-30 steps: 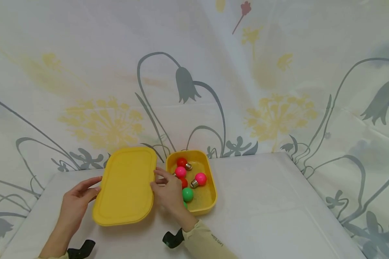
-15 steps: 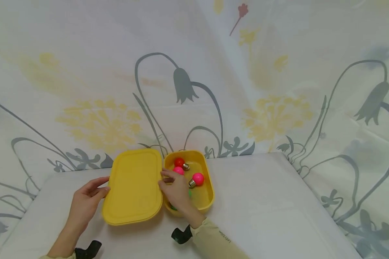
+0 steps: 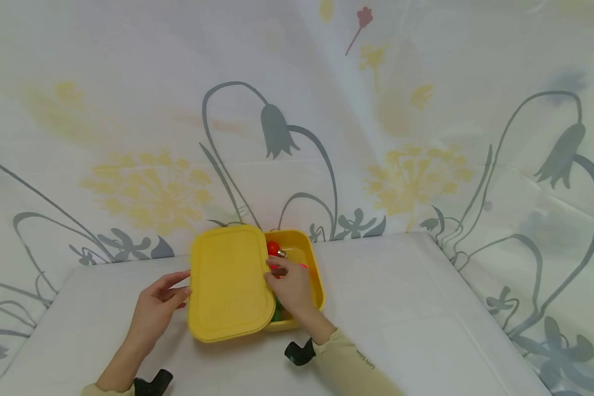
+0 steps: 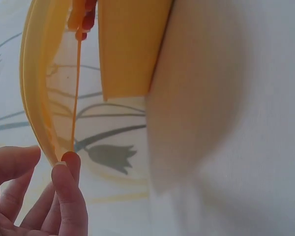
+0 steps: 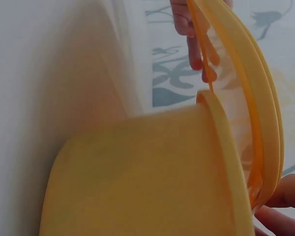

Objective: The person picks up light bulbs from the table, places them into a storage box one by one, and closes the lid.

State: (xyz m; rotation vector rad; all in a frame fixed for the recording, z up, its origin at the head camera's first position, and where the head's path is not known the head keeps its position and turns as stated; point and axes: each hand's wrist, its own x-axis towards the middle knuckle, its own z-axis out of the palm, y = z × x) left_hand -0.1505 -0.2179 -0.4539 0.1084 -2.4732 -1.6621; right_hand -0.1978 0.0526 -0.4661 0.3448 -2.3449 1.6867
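Observation:
Both hands hold a flat yellow lid (image 3: 231, 286) by its two long sides. My left hand (image 3: 153, 313) pinches its left edge; in the left wrist view the fingertips (image 4: 69, 187) meet at the rim. The right edge is gripped by my right hand (image 3: 294, 289), which reaches over a yellow box (image 3: 318, 275). The lid hangs above the box and covers its left part in the head view. Inside the box lie small coloured bulbs, among them a red bulb (image 3: 273, 248) with a metal screw base; others are partly hidden by lid and hand.
The box stands on a white-covered table (image 3: 401, 308) close to its back edge. Behind rises a pale cloth backdrop (image 3: 297, 181) printed with flowers. A black wrist strap piece (image 3: 299, 352) sits at the right sleeve.
Both hands have carried the lid to the right, from beside the box to over its left part. More of the bulbs are now covered. The view has shifted slightly.

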